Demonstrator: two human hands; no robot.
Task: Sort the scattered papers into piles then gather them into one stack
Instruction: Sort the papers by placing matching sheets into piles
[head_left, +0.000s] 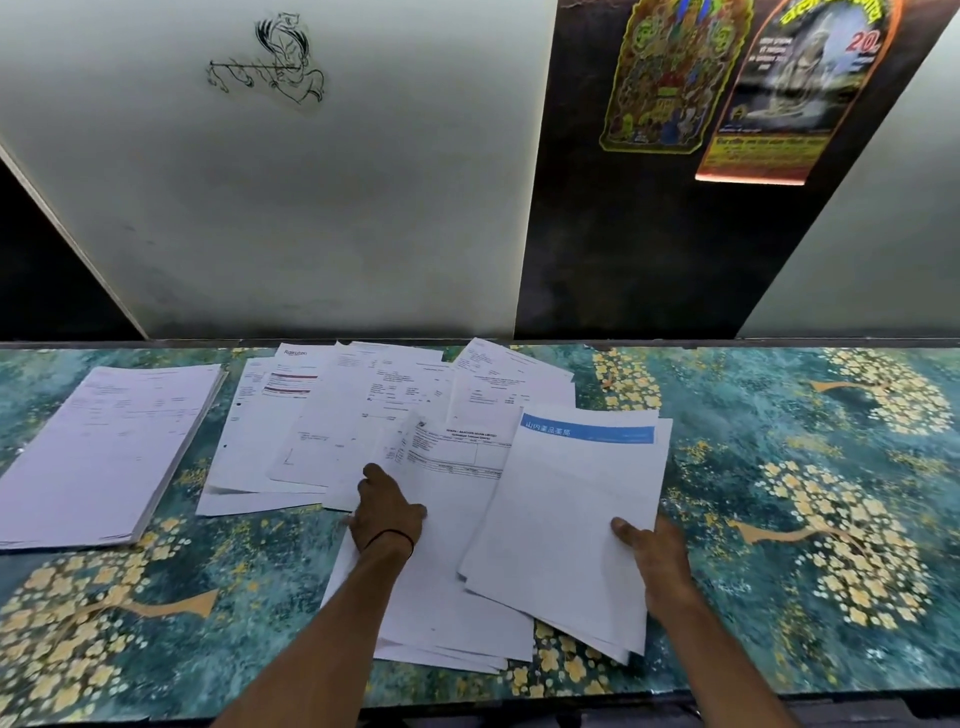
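Paper half sorted: one neat pile (104, 447) made, scattered papers (332, 415) left. Our right hand (657, 556) grips a blue-headed sheaf (566, 519); our left hand (387, 512) pinches a sheet (441, 483).

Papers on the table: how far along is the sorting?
Early to midway. One neat pile lies at the left. The right hand holds a blue-headed sheaf while the left hand grips one of the scattered sheets. Those middle sheets remain unsorted, and no single stack exists yet.

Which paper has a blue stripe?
The top sheet held by the right hand; a blue band crosses its top, while the other papers show only dark or reddish print.
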